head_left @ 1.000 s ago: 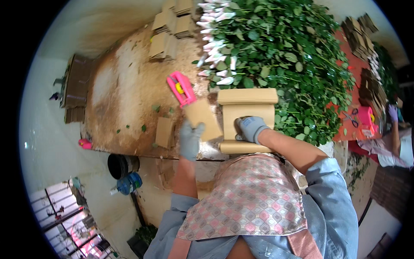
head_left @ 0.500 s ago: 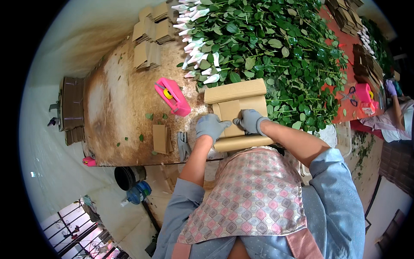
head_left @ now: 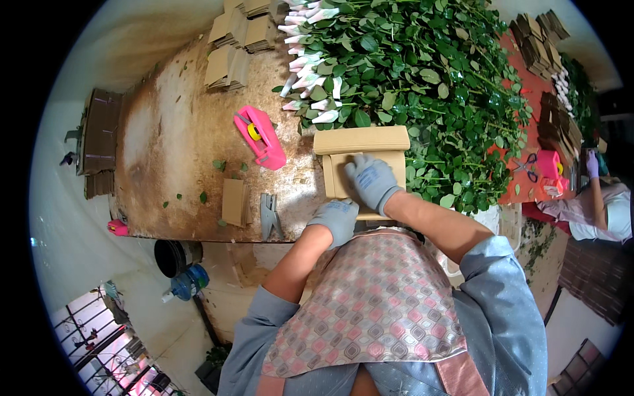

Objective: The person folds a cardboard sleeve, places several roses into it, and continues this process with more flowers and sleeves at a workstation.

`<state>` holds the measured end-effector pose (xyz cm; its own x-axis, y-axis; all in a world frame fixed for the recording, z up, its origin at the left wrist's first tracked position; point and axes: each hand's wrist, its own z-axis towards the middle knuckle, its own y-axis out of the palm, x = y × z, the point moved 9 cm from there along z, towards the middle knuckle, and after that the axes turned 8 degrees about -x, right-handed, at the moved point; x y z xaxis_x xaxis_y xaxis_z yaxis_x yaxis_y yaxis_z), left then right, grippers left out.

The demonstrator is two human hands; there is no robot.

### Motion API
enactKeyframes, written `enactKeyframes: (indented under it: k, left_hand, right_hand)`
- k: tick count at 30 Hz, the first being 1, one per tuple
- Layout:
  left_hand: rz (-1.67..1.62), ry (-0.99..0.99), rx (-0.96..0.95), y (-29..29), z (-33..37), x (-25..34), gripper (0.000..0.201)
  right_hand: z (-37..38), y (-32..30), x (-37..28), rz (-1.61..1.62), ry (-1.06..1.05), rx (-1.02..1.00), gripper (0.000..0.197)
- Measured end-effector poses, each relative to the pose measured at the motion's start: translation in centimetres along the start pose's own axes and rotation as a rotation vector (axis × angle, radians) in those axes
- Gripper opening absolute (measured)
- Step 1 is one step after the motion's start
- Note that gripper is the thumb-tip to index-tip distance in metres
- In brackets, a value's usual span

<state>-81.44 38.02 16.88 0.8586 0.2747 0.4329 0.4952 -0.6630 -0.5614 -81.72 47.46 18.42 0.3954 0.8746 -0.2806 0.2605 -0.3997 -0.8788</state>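
Note:
A tan corrugated cardboard wrap (head_left: 362,140), its far edge rolled into a thick ridge, lies at the table's front in front of me. Inside it is a flatter cardboard piece (head_left: 335,181). My gloved right hand (head_left: 374,182) rests on this piece with its fingers curled in; what is under the fingertips is hidden. At the near left corner, my gloved left hand (head_left: 338,219) closes round the wrap's near edge, its fingertips partly out of sight. Left of the hands lie a grey stapler (head_left: 269,216) and a small stack of cardboard pieces (head_left: 234,201).
Leafy stems (head_left: 422,86) with white-wrapped flower heads cover the table beyond the wrap. A pink tape dispenser (head_left: 264,140) lies left, cardboard stacks (head_left: 228,66) behind it. Scissors (head_left: 526,167) lie on the red surface at right, near a co-worker's purple-gloved hand (head_left: 592,164).
My right hand has moved forward and now lies over the inner cardboard piece. My left hand has come down to the near edge. The near roll of the wrap no longer shows as a ridge.

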Motion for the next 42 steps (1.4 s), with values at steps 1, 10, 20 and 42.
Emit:
enactKeyframes:
  k: [1,10,20,42]
  left_hand:
    - [-0.018,-0.003,0.006,0.1,0.0,-0.3,0.037]
    - [-0.069,0.022,0.123,0.0,-0.2,-0.3,0.03]
    - [-0.025,-0.035,0.117,0.9,-0.6,-1.1,0.03]
    - [-0.007,-0.015,0.215,-0.2,-0.7,-0.4,0.025]
  right_hand:
    - [0.4,0.9,-1.5,-0.209,-0.137,-0.05,0.032]
    - [-0.1,2.3,-0.7,-0.17,-0.23,0.193,0.054]
    - [8.6,-23.0,6.9,0.13,-0.176,0.526,0.041]
    - [7.0,-36.0,16.7,-0.294,0.078,0.664,0.035]
